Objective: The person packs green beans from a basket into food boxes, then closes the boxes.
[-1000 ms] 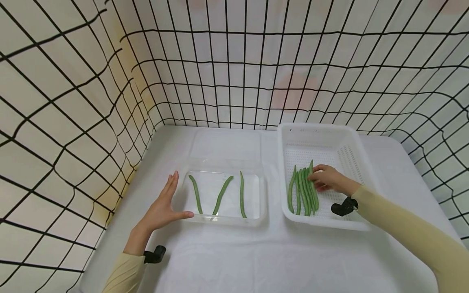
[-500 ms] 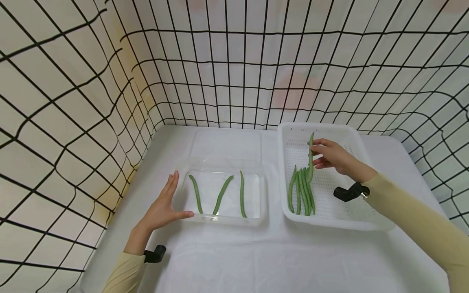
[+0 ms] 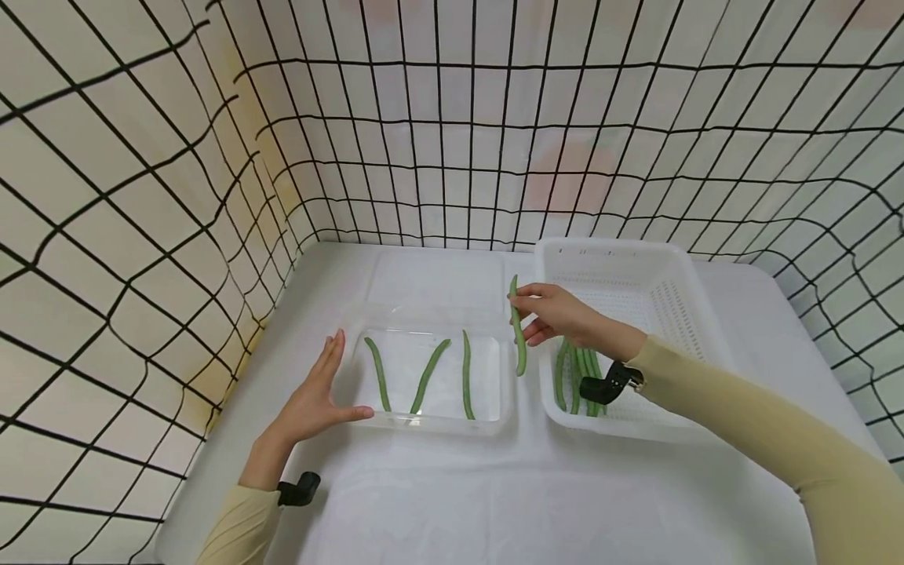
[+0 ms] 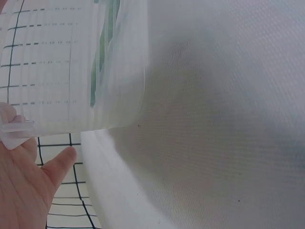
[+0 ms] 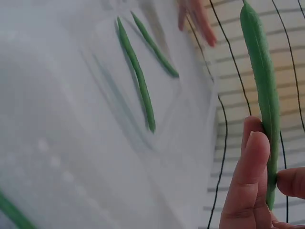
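Between thumb and fingers my right hand (image 3: 561, 315) pinches a green bean (image 3: 518, 329), held upright over the gap between the two containers; the right wrist view shows this bean (image 5: 263, 81) close up. With fingers spread, my left hand (image 3: 314, 400) rests at the left side of a clear plastic box (image 3: 441, 426), its thumb at the near left corner. Inside the box lie three green beans, the rightmost bean (image 3: 467, 377) nearly straight. In a white perforated basket (image 3: 653, 294) on the right, several more beans (image 3: 560, 380) lie side by side, partly hidden by my right wrist and its camera.
A white cloth (image 3: 452, 502) covers the table. Black wire mesh (image 3: 473, 125) stands along the back and both sides. Behind the box, a clear flat lid-like panel (image 3: 438, 275) lies on the cloth.
My right hand has lifted one bean from the bunch in the basket and carried it left, past the basket's left rim. The left hand and the box have stayed in place.
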### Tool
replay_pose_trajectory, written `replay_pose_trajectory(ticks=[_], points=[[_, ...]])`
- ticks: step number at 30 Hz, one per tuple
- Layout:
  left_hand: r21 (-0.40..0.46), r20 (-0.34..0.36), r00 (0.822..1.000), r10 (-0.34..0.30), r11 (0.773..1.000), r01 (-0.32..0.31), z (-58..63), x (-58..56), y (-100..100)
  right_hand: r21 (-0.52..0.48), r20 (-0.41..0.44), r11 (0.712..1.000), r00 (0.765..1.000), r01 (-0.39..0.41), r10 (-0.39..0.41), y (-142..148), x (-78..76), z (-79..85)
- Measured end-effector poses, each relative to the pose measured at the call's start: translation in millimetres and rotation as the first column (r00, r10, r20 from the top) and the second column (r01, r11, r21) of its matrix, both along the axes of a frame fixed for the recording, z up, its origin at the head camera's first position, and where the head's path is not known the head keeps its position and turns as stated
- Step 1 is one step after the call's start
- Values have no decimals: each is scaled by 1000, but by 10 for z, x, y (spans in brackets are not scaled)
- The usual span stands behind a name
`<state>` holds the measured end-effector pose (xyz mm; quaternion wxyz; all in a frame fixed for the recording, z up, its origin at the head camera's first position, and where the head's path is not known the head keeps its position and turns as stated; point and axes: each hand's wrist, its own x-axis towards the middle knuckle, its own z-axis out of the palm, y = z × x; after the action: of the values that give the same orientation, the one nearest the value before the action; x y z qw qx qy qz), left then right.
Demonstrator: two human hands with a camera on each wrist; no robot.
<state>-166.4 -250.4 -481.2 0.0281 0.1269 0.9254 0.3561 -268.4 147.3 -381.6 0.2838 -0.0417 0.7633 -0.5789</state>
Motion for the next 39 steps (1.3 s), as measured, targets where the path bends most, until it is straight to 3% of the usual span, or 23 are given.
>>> replay_pose_trajectory(ticks=[8,19,25,28,33,39], points=[[-6,3,1000,-2,1000,2,-1,-3,-2,-25,64,995,993,-98,100,-320,118,-82],[-18,12,1000,5,1000,-5,21,-2,-5,-36,119,996,989,-84,88,-98,52,-61],[-13,20,1000,3,1000,-3,21,-10,0,-2,48,1000,999,15,-15,238,-66,4],[-10,20,1000,2,1000,-2,24,-11,5,22,41,997,996,77,-77,514,-141,-39],[-8,18,1000,2,1000,-1,17,-13,9,45,130,986,978,161,-166,1010,-226,-218],[6,18,1000,-2,1000,2,24,-5,7,77,222,984,959,162,-175,1446,-239,-514]])
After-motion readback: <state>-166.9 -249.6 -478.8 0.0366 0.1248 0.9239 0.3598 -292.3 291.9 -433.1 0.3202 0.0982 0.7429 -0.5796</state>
